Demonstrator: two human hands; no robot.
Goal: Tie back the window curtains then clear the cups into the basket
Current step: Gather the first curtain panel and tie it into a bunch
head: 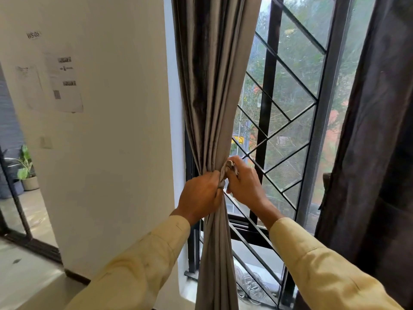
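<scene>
A grey-brown curtain (212,90) hangs at the left side of the window, gathered into a tight bunch at waist height. My left hand (200,196) is closed around the bunch from the left. My right hand (242,182) grips a twisted strip of matching tie-back cloth (228,170) that wraps the bunch; both hands touch at the knot. A second, darker curtain (375,142) hangs loose at the right edge. No cups or basket are in view.
The window has a black metal grille (277,121) with diagonal bars and a mesh screen. A white wall (116,130) with taped papers stands to the left. Further left, a doorway shows a potted plant (26,173).
</scene>
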